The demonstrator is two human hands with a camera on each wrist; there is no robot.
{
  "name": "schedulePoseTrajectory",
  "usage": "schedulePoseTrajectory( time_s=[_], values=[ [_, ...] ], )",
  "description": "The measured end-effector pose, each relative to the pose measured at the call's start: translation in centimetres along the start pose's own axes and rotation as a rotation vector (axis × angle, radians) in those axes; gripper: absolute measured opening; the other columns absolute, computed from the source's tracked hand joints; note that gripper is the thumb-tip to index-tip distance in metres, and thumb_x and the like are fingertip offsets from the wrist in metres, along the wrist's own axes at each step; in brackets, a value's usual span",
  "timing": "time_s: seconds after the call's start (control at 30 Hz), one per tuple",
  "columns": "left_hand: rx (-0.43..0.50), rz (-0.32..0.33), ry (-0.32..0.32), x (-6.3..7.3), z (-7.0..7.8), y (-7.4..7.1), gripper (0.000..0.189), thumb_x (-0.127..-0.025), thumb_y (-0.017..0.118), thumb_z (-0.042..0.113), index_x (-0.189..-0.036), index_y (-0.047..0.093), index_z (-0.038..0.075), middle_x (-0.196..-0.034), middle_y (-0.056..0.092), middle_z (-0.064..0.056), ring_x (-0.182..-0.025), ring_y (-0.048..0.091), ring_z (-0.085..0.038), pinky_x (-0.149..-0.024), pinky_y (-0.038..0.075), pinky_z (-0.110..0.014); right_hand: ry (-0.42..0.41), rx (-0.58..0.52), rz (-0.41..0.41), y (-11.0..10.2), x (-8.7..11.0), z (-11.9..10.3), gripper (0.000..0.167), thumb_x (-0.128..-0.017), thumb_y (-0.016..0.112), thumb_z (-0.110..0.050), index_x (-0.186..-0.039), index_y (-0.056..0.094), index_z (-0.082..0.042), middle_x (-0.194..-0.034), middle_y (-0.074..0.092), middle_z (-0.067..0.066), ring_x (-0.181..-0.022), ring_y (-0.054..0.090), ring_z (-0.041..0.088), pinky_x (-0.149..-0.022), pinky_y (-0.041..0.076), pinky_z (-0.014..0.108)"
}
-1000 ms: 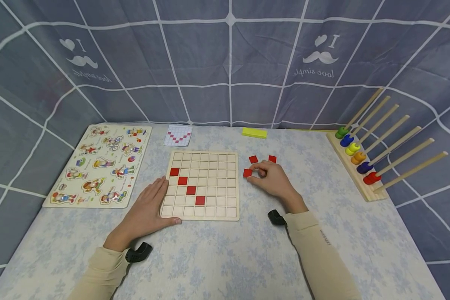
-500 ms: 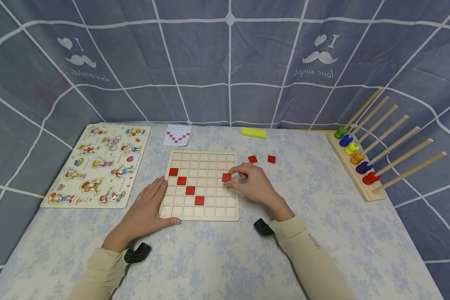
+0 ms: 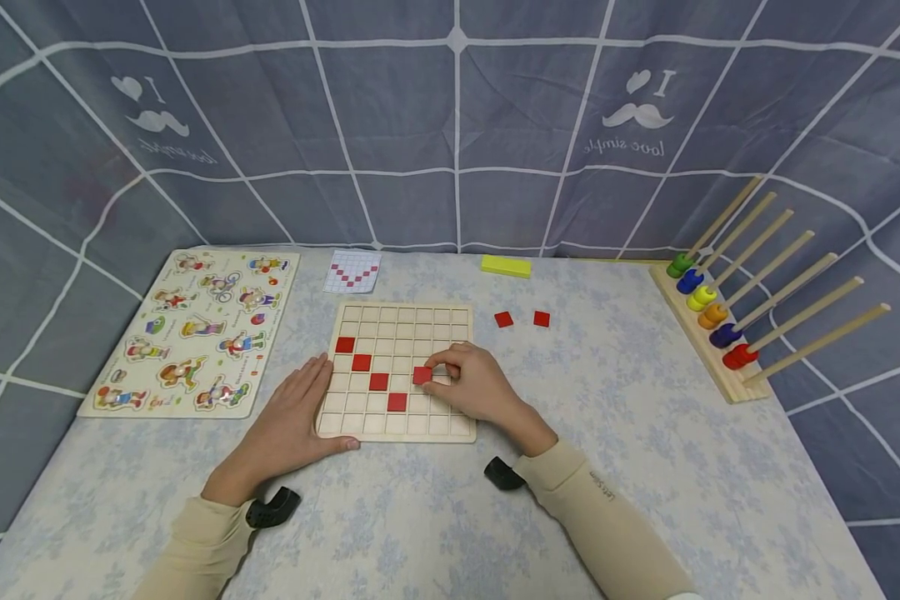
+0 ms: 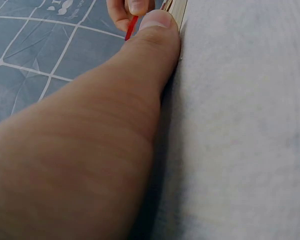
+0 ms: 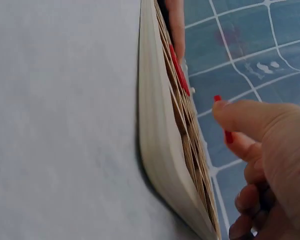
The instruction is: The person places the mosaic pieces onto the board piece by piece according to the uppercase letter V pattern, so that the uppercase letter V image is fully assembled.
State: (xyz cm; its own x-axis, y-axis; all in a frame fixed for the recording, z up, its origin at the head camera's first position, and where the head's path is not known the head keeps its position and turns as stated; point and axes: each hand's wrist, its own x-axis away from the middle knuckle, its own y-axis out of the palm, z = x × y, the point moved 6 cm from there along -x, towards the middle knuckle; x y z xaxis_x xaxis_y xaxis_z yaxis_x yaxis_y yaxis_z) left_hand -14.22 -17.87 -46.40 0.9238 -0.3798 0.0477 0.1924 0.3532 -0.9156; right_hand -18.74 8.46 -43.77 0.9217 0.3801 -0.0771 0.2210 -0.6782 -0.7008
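Note:
A square wooden grid board lies mid-table, with several red tiles set in its cells in a descending diagonal on the left. My left hand rests at the board's lower left corner, its fingers straight along the left side and the thumb at the front edge. Between thumb and index finger, my right hand pinches another red square tile above the board's right half. In the right wrist view this tile shows raised off the grid. Two loose red tiles lie right of the board.
Behind the board stand a small card with a V of red squares and a yellow block. A picture puzzle board lies at left. A wooden peg rack with coloured beads stands at right, its pegs upright. A tiled-pattern curtain closes the back.
My right hand has picked a red tile from the right of the board and carried it left over the grid. My left hand has stayed at the board's corner.

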Motion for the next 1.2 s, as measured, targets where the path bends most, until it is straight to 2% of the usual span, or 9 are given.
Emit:
schedulePoseTrajectory(
  time_s=[0.1, 0.2, 0.33, 0.37, 0.6, 0.87, 1.2],
  values=[
    [0.000, -0.003, -0.001, 0.0, 0.0, 0.0, 0.128, -0.075, 0.076, 0.070, -0.161, 0.018, -0.005, -0.169, 0.017, -0.024, -0.157, 0.018, -0.042, -0.126, 0.018, -0.057, 0.007, 0.018, -0.009, 0.3, 0.0, -0.1, 0.026, -0.087, 0.082, -0.027, -0.109, 0.078, -0.014, -0.068, 0.044, -0.004, -0.071, 0.044, 0.011, -0.069, 0.041, 0.024],
    [-0.001, -0.004, -0.002, 0.0, 0.0, 0.0, 0.128, -0.075, 0.077, 0.070, -0.161, 0.018, -0.006, -0.169, 0.018, -0.024, -0.157, 0.018, -0.042, -0.126, 0.019, -0.057, 0.025, 0.031, -0.029, 0.6, 0.0, 0.0, 0.027, -0.087, 0.081, -0.029, -0.110, 0.078, -0.014, -0.067, 0.043, -0.005, -0.070, 0.044, 0.011, -0.080, 0.047, 0.028],
    [0.000, -0.002, -0.003, 0.0, 0.0, 0.1, 0.128, -0.075, 0.077, 0.070, -0.161, 0.018, -0.006, -0.169, 0.018, -0.023, -0.157, 0.018, -0.042, -0.125, 0.019, -0.057, 0.020, 0.048, -0.048, 1.2, -0.1, 0.1, 0.027, -0.088, 0.081, -0.029, -0.110, 0.077, -0.014, -0.065, 0.042, -0.006, -0.069, 0.043, 0.012, -0.086, 0.048, 0.030],
    [0.001, -0.001, -0.003, 0.0, -0.1, 0.1, 0.128, -0.075, 0.077, 0.070, -0.161, 0.018, -0.006, -0.169, 0.018, -0.023, -0.157, 0.018, -0.042, -0.125, 0.019, -0.057, 0.016, 0.049, -0.048, 1.2, -0.1, 0.1, 0.027, -0.088, 0.081, -0.028, -0.110, 0.077, -0.014, -0.065, 0.042, -0.006, -0.070, 0.044, 0.012, -0.081, 0.047, 0.030],
    [0.001, 0.015, 0.009, 0.0, -0.1, 0.0, 0.129, -0.074, 0.077, 0.070, -0.161, 0.018, -0.004, -0.169, 0.018, -0.023, -0.157, 0.018, -0.042, -0.124, 0.020, -0.058, 0.021, 0.089, -0.058, 1.5, -0.1, 0.3, 0.028, -0.089, 0.080, -0.029, -0.112, 0.077, -0.013, -0.064, 0.044, -0.006, -0.066, 0.042, 0.011, -0.081, 0.045, 0.028],
    [-0.002, 0.004, -0.001, 0.0, -0.2, 0.0, 0.130, -0.074, 0.079, 0.069, -0.161, 0.017, -0.004, -0.170, 0.016, -0.022, -0.157, 0.017, -0.041, -0.125, 0.019, -0.058, 0.044, 0.092, -0.055, 1.5, -0.2, 0.0, 0.028, -0.088, 0.081, -0.028, -0.112, 0.078, -0.013, -0.064, 0.047, -0.005, -0.067, 0.045, 0.012, -0.064, 0.039, 0.023],
    [0.002, -0.006, 0.000, -0.2, -0.3, 0.1, 0.130, -0.074, 0.078, 0.070, -0.162, 0.016, -0.003, -0.170, 0.016, -0.022, -0.157, 0.017, -0.041, -0.125, 0.019, -0.058, 0.059, 0.090, -0.059, 1.5, 0.0, -0.1, 0.029, -0.088, 0.081, -0.028, -0.113, 0.078, -0.012, -0.064, 0.047, -0.005, -0.064, 0.044, 0.011, -0.060, 0.037, 0.022]
  ],
)
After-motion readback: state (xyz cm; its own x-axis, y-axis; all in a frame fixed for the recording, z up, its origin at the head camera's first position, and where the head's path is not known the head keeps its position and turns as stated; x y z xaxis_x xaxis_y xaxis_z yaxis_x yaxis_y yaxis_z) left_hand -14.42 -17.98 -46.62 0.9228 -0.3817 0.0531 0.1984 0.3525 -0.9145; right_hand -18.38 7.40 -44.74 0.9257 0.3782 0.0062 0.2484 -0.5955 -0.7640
